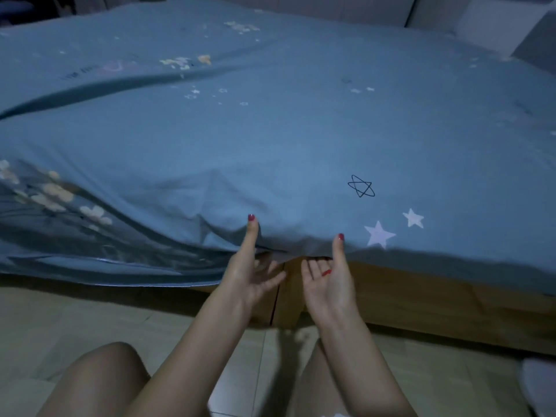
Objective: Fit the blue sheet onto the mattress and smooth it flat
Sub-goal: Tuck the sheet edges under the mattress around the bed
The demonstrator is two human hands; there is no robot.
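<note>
The blue sheet (pixel 270 130) lies spread over the mattress and fills most of the view, printed with white stars (pixel 379 234) near the front edge and an outlined black star (pixel 361 186) just above them. Pale flower prints (pixel 57 192) cluster at the left, where the cloth droops loose over the side in long folds, and a deep crease runs across the top toward the left. At the right the sheet edge sits straighter along the wooden bed frame (pixel 421 296), whose brown side shows beneath it.

Both hands are at the front edge, palms up. The left hand (pixel 251 275) has its thumb laid on top of the sheet with its fingers spread loosely beneath the hem; the right hand (pixel 328 281) does the same just beside it, thumb up against the fabric. Whether the fingertips pinch the cloth from below is hard to tell — they slip under the hanging edge into shadow.

A pale tiled floor (pixel 90 320) lies below, with bare knees (pixel 102 377) at the bottom. The far side of the bed is dim and blurred — a whitish shape (pixel 499 25) sits at the top right, and a grey object (pixel 540 383) is cut off at the lower right.
</note>
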